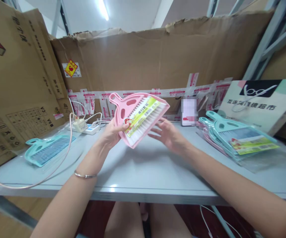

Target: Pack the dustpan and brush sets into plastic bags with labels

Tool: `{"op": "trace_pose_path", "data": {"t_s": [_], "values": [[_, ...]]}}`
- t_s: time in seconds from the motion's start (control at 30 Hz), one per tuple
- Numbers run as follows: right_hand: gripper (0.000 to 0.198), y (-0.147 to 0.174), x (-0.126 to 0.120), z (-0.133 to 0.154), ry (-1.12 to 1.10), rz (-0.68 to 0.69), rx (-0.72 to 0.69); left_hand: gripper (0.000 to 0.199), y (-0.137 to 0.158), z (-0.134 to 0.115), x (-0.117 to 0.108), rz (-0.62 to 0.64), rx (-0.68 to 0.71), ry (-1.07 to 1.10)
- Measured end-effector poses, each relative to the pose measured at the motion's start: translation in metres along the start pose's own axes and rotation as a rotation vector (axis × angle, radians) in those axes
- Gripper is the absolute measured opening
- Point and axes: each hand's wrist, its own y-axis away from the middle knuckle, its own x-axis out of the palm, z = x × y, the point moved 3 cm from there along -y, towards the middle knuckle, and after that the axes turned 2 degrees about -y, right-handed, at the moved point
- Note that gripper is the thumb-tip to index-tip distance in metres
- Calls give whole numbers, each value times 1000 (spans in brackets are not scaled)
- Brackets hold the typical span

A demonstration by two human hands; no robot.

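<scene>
A pink dustpan and brush set (126,107) with white bristles is held tilted above the table. Across its front runs a yellow-green printed label (144,114). My left hand (112,132) grips the set at its lower left edge, thumb on the front. Close to the set's right side is my right hand (170,134), its fingers apart and partly behind the pan's edge; whether they touch it I cannot make out. More sets lie on the table: a bagged turquoise one (49,150) at left, and a bagged stack of turquoise and pink ones (244,134) at right.
A pale table (143,175) spans the view. Cardboard boxes (138,62) wall the back and left. A power strip (92,129) with a plug and a looping cable (68,148) sits left. A phone (189,112) leans at the back, near a white printed box (259,102).
</scene>
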Motion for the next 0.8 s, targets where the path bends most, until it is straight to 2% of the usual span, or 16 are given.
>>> {"op": "trace_pose_path", "data": {"t_s": [0.07,0.13,0.2,0.27,0.37,0.43,0.47,0.53,0.57,0.6,0.63,0.67,0.7,0.8], "values": [[45,4,13,-16,-76,29,85,67,0,7,7,7,38,-19],[36,7,17,-27,-115,-57,108,72,0,17,13,-7,93,-94],[30,8,14,-31,-148,-166,104,72,2,25,16,-18,123,-246],[28,7,7,-32,-177,-226,96,67,9,25,18,5,95,-473],[27,4,-1,-30,-206,-264,103,53,31,1,14,-45,53,-932],[25,3,-3,-30,-217,-277,123,36,51,-33,2,-239,99,-1235],[24,3,-3,-31,-220,-279,132,32,60,-53,-7,-339,145,-1319],[23,3,-2,-31,-226,-279,140,32,74,-92,-37,-675,267,-1433],[23,3,-1,-31,-226,-277,139,30,78,-107,-56,-818,280,-1492],[23,3,0,-31,-227,-273,136,27,78,-117,-77,-900,230,-1582],[24,2,0,-31,-228,-270,131,25,74,-122,-100,-896,91,-1698],[25,2,1,-30,-229,-268,123,24,69,-120,-122,-803,-87,-1810],[26,2,1,-29,-229,-269,112,23,63,-114,-142,-631,-260,-1891],[27,1,-2,-28,-224,-275,74,18,57,-100,-181,-552,-341,-1928]]}}
